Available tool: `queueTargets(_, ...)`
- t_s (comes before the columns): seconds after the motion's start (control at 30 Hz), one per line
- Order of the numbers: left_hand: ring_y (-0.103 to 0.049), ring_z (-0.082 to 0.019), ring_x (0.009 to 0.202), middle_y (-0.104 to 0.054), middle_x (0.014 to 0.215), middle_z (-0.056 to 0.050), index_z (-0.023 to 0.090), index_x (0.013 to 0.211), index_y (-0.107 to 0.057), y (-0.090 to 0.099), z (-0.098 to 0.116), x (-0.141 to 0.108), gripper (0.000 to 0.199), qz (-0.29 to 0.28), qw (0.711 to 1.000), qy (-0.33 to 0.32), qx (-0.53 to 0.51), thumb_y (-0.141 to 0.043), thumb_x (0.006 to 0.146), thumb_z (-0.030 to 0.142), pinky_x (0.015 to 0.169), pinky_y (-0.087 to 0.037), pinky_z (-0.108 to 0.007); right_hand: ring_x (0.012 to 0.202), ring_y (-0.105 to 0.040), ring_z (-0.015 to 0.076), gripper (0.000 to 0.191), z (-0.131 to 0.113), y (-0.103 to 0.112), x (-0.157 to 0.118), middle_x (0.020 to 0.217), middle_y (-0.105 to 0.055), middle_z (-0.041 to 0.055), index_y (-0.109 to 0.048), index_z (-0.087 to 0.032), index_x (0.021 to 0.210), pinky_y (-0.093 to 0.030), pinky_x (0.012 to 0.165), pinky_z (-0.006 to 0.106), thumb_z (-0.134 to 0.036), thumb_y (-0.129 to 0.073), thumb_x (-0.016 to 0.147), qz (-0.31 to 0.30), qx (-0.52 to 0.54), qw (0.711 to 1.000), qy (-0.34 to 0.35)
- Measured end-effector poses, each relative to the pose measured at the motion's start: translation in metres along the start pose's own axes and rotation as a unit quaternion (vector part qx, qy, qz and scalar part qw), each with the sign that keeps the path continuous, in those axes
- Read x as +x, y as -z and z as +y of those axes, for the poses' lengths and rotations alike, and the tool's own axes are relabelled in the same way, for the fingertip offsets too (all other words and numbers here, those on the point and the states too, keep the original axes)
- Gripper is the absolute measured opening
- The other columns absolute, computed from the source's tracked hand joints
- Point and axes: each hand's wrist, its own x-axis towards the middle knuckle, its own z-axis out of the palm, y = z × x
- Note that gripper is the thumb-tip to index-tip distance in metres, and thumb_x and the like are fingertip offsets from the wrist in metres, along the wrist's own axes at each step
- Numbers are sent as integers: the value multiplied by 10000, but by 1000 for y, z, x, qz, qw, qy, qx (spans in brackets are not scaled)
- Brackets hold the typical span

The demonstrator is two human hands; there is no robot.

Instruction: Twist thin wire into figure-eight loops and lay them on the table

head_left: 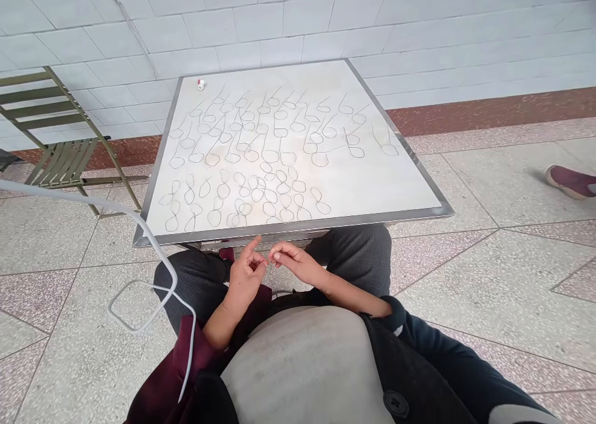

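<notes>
My left hand [246, 275] and my right hand [295, 262] meet over my lap, just below the table's front edge. Thumb and fingers are pinched together on both; whatever is between the fingertips is too small to make out. The left index finger points up toward the table edge. On the white table [386, 188], several thin wire pieces with a single loop and a long tail [321, 158] lie in rows at the middle and back. Nearer to me are several twisted figure-eight wire loops [222, 191].
A small white and red object [202, 85] sits at the table's back left corner. A green folding chair [65, 163] stands at the left. A white cable [158, 244] hangs on my left side. At the right, another person's shoe [570, 182] shows on the floor.
</notes>
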Motion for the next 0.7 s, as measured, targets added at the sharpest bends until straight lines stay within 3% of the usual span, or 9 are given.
queueTargets(0.1, -487, -102, 607, -558, 710, 41, 215, 1392, -451, 0, -4, -1, 611, -6, 999, -25, 34, -575, 796, 171, 628, -416, -231, 758, -517, 137, 231, -10, 6, 5, 862, -579, 17, -624, -200, 891, -431, 727, 281, -427, -579, 887, -12, -109, 994, 20)
queueTargets(0.3, -491, -117, 597, -573, 694, 39, 245, 1373, -499, 0, -5, -1, 635, -27, 993, -57, 95, -572, 757, 109, 672, -431, -250, 727, -508, 156, 271, -18, 8, 9, 760, -580, 16, -614, -195, 792, -396, 709, 294, -395, -495, 930, -60, -229, 968, 77)
queueTargets(0.53, -492, -118, 592, -592, 697, 33, 248, 1352, -529, -2, -7, -1, 594, -27, 993, -61, 96, -591, 772, 135, 667, -436, -250, 746, -506, 155, 333, -2, -7, 2, 749, -555, 5, -578, -193, 747, -409, 745, 298, -472, -500, 912, 31, -107, 993, 26)
queueTargets(0.7, -502, -118, 620, -582, 703, 29, 223, 1348, -530, -2, -3, 0, 561, -5, 999, -28, 30, -605, 793, 191, 650, -425, -244, 701, -486, 141, 321, 1, -12, 4, 729, -544, -6, -598, -195, 776, -411, 707, 288, -493, -544, 883, 65, -32, 997, -5)
